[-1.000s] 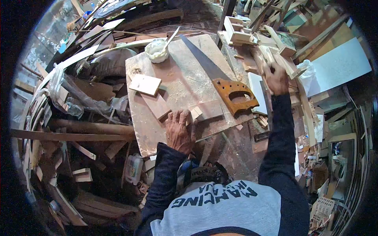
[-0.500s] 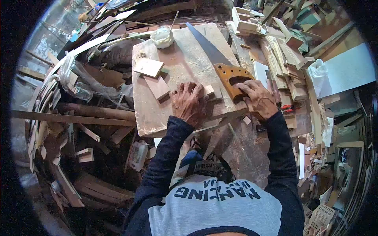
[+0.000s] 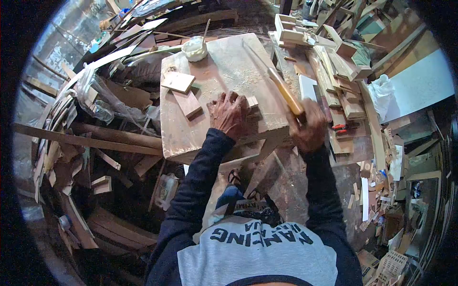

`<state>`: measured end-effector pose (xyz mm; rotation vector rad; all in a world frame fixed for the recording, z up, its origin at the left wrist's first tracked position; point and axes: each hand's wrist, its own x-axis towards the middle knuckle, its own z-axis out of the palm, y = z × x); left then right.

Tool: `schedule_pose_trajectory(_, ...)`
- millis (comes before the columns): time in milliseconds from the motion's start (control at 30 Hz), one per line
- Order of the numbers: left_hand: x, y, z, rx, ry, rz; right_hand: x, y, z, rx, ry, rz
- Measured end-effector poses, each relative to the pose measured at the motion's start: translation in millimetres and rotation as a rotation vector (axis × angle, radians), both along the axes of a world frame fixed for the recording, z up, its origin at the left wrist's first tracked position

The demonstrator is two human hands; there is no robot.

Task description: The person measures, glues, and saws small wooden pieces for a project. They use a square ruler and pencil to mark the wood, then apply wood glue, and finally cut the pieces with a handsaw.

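In the head view my left hand (image 3: 228,114) presses down on the workbench top (image 3: 181,138), its fingers curled over a small wood block (image 3: 252,102) whose end shows at the right. My right hand (image 3: 309,126), slightly blurred, is closed around the wooden handle of a handsaw (image 3: 287,95). The saw stands nearly on edge, its thin blade pointing away toward the far right corner of the bench. Left of my left hand lie two flat wood pieces, a pale one (image 3: 178,82) partly over a pinkish one (image 3: 187,103).
A whitish tub (image 3: 194,49) with a stick in it stands at the bench's far edge. Sawdust (image 3: 243,71) is scattered over the top. At the right are stacked wood strips (image 3: 329,86) and red-handled pliers (image 3: 340,127). A long plank (image 3: 86,144) reaches the bench from the left.
My right hand has gripped the saw's handle and turned the saw from lying flat to nearly on edge. My left hand stays on the block.
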<state>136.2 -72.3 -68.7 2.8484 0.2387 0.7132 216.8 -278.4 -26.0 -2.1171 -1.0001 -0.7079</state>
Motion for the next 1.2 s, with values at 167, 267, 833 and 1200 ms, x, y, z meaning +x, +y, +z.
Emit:
schedule_pose_trajectory(167,9.6,-3.0,-12.5,-0.103,-0.096,-0.03,-75.1,-39.1,-7.0,0.371,0.449,0.025)
schedule_pose_trajectory(267,12.5,-7.2,-14.0,-0.17,-0.087,-0.018,-115.3,-41.2,3.1,0.647,0.647,0.019)
schedule_pose_trajectory(833,33.5,2.8,-24.4,-0.517,0.021,0.192,-166.0,-78.8,-15.8,0.362,0.627,-0.014)
schedule_pose_trajectory(1200,47.3,22.2,-38.9,-0.467,0.067,0.308,-165.1,-73.9,-13.4,0.347,0.617,0.0)
